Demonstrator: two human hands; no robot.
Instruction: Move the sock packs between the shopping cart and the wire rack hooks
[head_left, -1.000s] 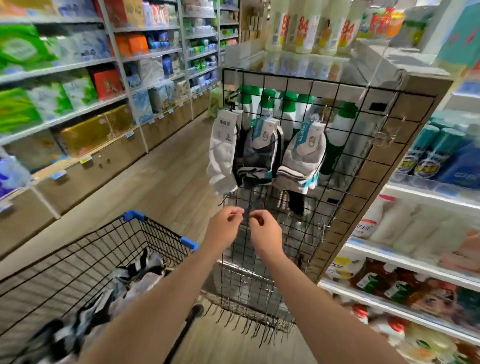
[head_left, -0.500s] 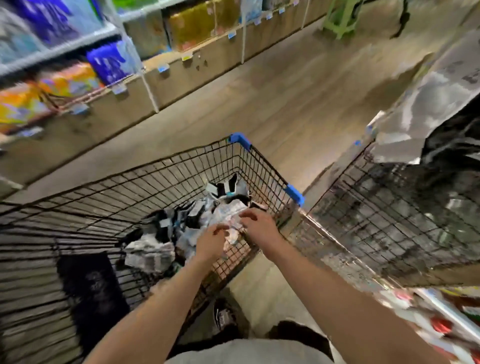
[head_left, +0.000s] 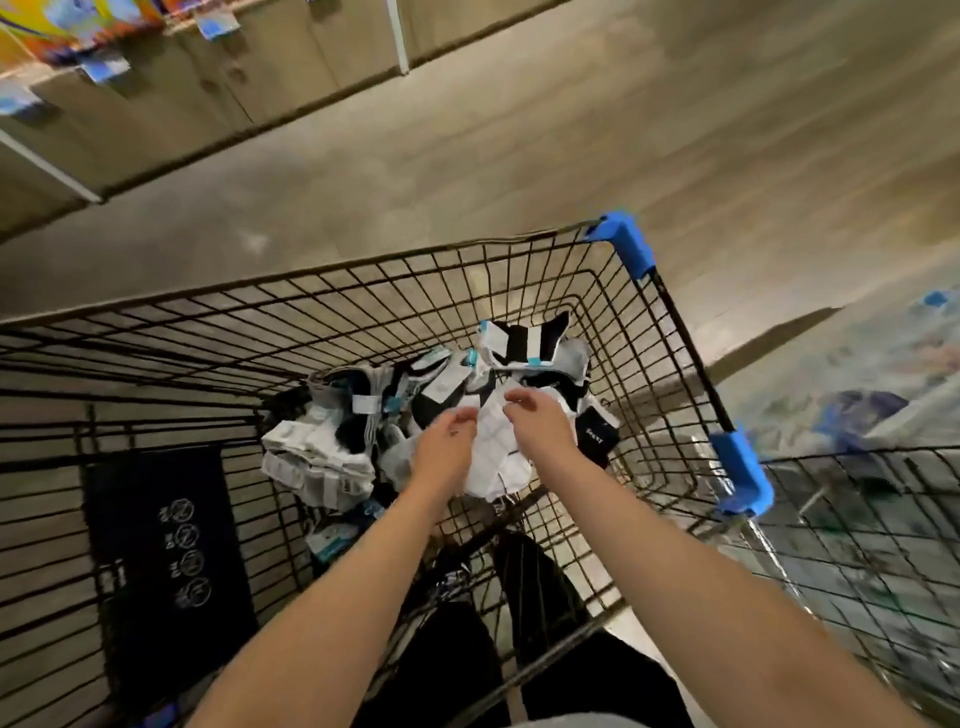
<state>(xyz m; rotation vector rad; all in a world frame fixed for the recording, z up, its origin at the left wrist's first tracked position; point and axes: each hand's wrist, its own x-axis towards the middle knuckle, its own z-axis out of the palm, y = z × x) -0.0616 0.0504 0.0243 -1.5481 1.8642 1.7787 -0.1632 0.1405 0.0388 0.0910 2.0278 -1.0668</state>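
Observation:
Both of my hands reach down into a black wire shopping cart (head_left: 670, 332) with blue corner guards. A heap of packaged socks (head_left: 363, 415) in white, grey and black, with card labels, lies in its far end. My left hand (head_left: 447, 449) and my right hand (head_left: 543, 428) hover close together over a white sock pack (head_left: 493, 452), with their fingers curled down at its edges. The frame does not show whether either hand grips the pack. A black sock marked "SPORT" (head_left: 597, 439) lies just right of my right hand.
A black placard (head_left: 166, 545) hangs on the cart's near left panel. To the right stands a wire grid rack (head_left: 857, 545), blurred. Wooden floor (head_left: 519, 156) stretches ahead, and a shelf base with price tags (head_left: 208, 67) runs along the upper left. My dark trousers show below the cart.
My hands left the wire rack with its hanging socks and dropped into the cart. The view swung from the rack down onto the sock heap.

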